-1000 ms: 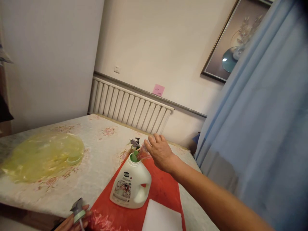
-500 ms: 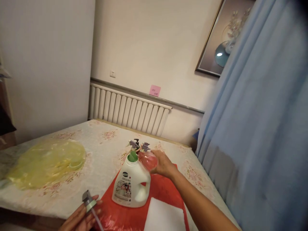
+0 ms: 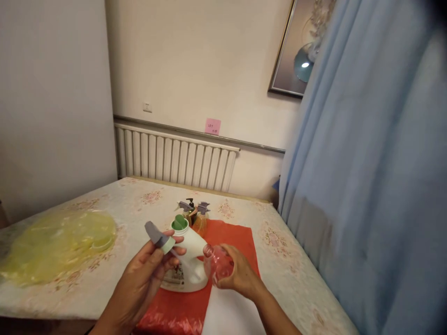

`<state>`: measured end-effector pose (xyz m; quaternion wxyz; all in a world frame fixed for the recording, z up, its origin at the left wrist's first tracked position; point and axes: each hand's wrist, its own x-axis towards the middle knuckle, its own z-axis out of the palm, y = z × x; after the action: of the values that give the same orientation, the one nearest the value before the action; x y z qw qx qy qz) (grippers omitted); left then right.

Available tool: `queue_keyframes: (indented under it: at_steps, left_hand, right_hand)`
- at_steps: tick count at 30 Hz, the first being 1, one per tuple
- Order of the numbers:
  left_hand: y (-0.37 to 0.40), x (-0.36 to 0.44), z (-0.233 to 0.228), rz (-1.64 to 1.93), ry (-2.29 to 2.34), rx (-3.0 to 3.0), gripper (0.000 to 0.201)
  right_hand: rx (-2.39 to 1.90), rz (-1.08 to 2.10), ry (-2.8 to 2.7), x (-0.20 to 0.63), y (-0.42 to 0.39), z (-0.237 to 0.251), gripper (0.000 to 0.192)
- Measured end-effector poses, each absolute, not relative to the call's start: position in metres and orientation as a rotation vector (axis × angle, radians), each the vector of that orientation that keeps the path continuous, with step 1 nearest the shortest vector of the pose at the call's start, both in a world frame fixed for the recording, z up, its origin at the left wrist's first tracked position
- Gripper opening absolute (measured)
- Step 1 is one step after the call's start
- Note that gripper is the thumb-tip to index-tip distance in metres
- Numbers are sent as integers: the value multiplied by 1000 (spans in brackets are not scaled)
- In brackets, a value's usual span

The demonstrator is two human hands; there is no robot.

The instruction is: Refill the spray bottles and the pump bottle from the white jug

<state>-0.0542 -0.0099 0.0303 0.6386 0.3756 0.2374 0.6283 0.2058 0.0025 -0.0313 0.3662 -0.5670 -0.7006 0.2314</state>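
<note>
Your left hand (image 3: 145, 272) pinches the grey spray head (image 3: 159, 237) by its pale green collar, between thumb and fingers, and you have lifted it from the near left edge to in front of the white jug (image 3: 192, 244). Your right hand (image 3: 240, 274) is curled around the clear bottle (image 3: 220, 264), which you have brought from beside the jug's mouth on the far side to the jug's near right, its open neck leaning left. So the head and the bottle now sit near each other but apart, not joined; the bottle looks clear of the jug's opening. Whether any liquid is in it is hard to say, with red showing through the plastic. The jug stands upright on the red sheet (image 3: 237, 237), a green piece (image 3: 179, 222) in its mouth. Beyond it, the other pump bottles (image 3: 200, 224) stand in a cluster; the white pad (image 3: 228, 311) lies on the near side, and the yellow bag (image 3: 59, 244) far to the left.
</note>
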Motion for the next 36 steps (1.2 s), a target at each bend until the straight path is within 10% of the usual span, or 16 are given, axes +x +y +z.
queue_keyframes:
  at_steps: [36]
  left_hand:
    - [-4, 13, -14, 1096, 730, 1131, 52]
  right_hand:
    - [-1443, 969, -1536, 190, -50, -35, 99]
